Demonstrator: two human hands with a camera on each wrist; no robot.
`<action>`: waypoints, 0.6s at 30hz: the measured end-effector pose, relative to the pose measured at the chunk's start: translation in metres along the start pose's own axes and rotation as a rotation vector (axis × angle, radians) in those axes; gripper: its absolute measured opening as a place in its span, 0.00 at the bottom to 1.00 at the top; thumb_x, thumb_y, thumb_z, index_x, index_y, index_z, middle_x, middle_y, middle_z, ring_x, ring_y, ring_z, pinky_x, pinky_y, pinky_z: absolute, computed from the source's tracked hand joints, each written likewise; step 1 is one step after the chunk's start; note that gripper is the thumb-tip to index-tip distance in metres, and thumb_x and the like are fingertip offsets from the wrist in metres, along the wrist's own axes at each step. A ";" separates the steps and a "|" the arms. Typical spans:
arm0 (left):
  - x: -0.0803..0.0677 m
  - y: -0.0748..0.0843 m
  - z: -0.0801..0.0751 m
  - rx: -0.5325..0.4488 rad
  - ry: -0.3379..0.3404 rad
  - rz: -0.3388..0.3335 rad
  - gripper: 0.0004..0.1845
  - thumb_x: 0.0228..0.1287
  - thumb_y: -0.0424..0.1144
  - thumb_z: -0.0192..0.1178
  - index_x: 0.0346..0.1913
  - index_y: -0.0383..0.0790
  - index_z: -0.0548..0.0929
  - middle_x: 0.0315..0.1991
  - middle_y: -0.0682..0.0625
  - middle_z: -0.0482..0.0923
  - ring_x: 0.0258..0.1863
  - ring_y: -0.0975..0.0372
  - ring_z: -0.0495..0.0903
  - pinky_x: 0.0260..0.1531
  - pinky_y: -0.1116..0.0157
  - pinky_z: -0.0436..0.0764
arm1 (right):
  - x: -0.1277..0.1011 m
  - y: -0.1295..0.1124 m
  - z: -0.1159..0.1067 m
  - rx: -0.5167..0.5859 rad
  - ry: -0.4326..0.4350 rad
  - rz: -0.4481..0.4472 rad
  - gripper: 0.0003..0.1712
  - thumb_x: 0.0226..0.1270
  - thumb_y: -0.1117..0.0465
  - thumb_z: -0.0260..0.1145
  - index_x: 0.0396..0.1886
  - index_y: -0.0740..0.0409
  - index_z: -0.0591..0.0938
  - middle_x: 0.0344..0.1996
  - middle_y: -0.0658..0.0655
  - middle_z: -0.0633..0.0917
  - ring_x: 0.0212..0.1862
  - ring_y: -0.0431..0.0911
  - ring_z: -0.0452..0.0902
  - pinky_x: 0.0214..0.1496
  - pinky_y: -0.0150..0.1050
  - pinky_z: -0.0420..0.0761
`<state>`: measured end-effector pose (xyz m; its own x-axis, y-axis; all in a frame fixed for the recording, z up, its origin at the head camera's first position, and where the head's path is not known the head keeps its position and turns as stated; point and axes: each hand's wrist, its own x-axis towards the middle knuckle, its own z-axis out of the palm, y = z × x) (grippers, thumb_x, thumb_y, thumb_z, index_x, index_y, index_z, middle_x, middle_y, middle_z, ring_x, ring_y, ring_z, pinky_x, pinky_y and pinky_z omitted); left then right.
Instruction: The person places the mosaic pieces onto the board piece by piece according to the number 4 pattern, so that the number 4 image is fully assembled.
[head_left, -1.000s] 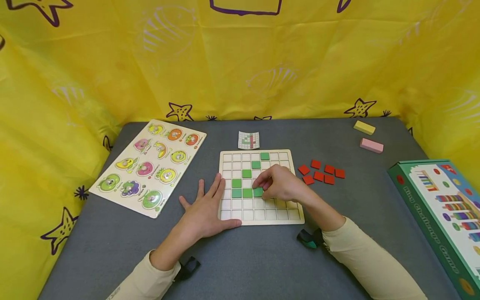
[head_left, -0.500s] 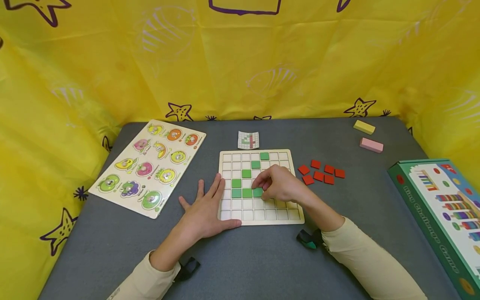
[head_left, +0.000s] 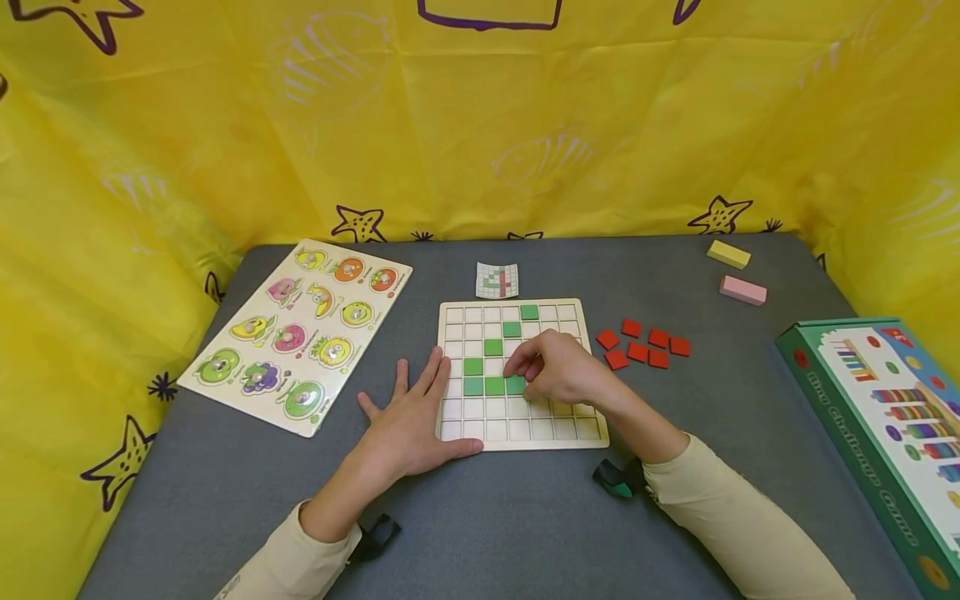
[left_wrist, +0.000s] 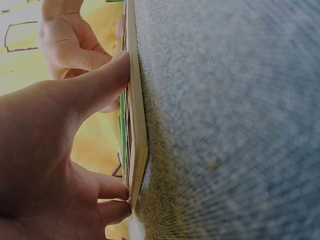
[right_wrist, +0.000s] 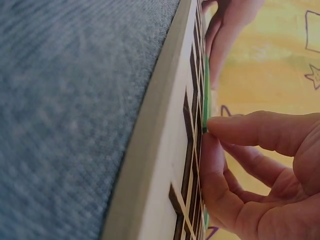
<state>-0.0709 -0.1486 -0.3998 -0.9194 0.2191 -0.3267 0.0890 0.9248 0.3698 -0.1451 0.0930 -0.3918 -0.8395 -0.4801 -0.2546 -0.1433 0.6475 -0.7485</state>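
Left hand (head_left: 408,425): flat on the grey table (head_left: 525,517), fingers straight and spread, thumb and fingertips pressed against the left edge of the grid board (head_left: 522,433); holds nothing.
Right hand (head_left: 558,368): over the board, fingers curled, thumb and forefinger pinching a green tile (head_left: 515,385) at a grid cell.
Green tile: in the board's row of three green tiles, rightmost, just beside its neighbour.
Red tiles (head_left: 645,346): loose cluster right of the board, apart from both hands.
Pattern card (head_left: 497,280): just beyond the board's far edge.
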 end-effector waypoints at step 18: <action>-0.001 -0.001 0.001 0.005 0.004 0.003 0.66 0.53 0.73 0.71 0.85 0.45 0.48 0.87 0.51 0.38 0.82 0.33 0.36 0.57 0.13 0.36 | -0.001 0.002 -0.003 0.026 -0.023 -0.032 0.19 0.49 0.77 0.75 0.40 0.56 0.92 0.35 0.53 0.89 0.38 0.44 0.81 0.44 0.36 0.82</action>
<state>-0.0698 -0.1498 -0.4006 -0.9205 0.2204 -0.3225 0.0933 0.9258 0.3662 -0.1459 0.0967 -0.3907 -0.8226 -0.5136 -0.2439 -0.1555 0.6159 -0.7723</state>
